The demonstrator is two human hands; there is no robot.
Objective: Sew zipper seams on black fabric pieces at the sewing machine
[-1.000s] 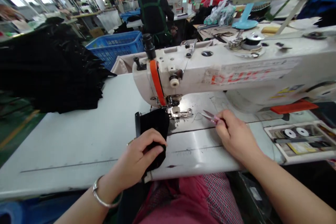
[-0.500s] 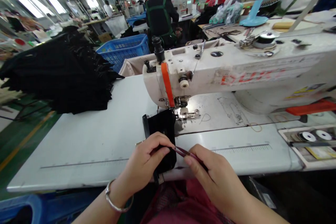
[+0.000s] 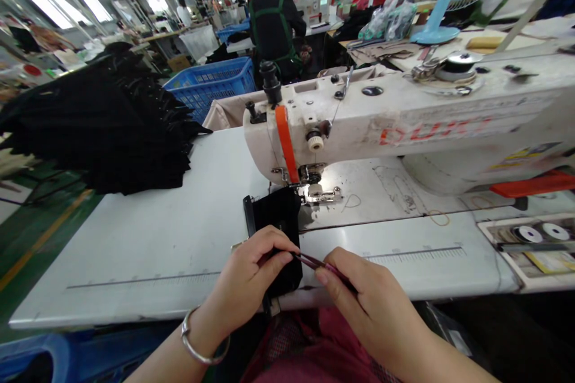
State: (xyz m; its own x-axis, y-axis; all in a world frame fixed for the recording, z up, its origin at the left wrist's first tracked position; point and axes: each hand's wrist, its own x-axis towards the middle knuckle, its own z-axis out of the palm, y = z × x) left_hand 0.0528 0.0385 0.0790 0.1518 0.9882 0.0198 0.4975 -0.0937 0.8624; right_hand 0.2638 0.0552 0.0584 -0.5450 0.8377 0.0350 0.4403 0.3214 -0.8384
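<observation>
A black fabric piece [image 3: 281, 212] lies on the white table, its upper edge at the needle area of the sewing machine [image 3: 359, 116]. My left hand [image 3: 251, 275] pinches the right edge of this fabric between thumb and forefinger. In my right hand [image 3: 368, 293] are dark red tweezers [image 3: 311, 261], their tips touching the fabric edge beside my left fingertips. A black strip [image 3: 248, 215] runs along the fabric's left side, partly hidden behind my left hand.
On the table's left stands a tall pile of black fabric [image 3: 108, 125]. Behind it is a blue basket [image 3: 211, 84]. A bobbin tray [image 3: 534, 245] sits at the right. A person [image 3: 274, 24] sits beyond the machine.
Both hands have stayed nearly in place, with the tweezers still at the fabric edge. The view has shifted very slightly.
</observation>
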